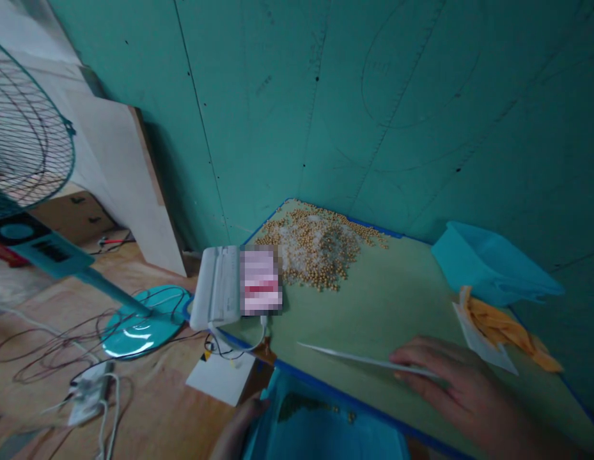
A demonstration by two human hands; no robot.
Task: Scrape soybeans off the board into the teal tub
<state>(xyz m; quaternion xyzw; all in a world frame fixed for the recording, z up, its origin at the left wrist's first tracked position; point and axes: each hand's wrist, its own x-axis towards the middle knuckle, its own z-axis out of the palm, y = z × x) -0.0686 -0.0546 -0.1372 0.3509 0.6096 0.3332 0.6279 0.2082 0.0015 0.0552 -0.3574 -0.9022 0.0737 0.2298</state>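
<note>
Right hand (pixel 462 390), 5 o'clock, fingers over thin white sheet (pixel 354 358): likely light, floppy, take near edge. Left hand (pixel 239 427) touches blue plastic bin (pixel 325 434). Cannot tell either grip.

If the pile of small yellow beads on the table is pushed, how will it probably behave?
The beads look round and loose, so they would probably roll and scatter rather than move together. Strays already lie around the pile's edge. The table looks flat and smooth, so it would likely slow them little.

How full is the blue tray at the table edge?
Nearly empty: blue tray shows a small patch of beads, mostly bare floor.
</note>
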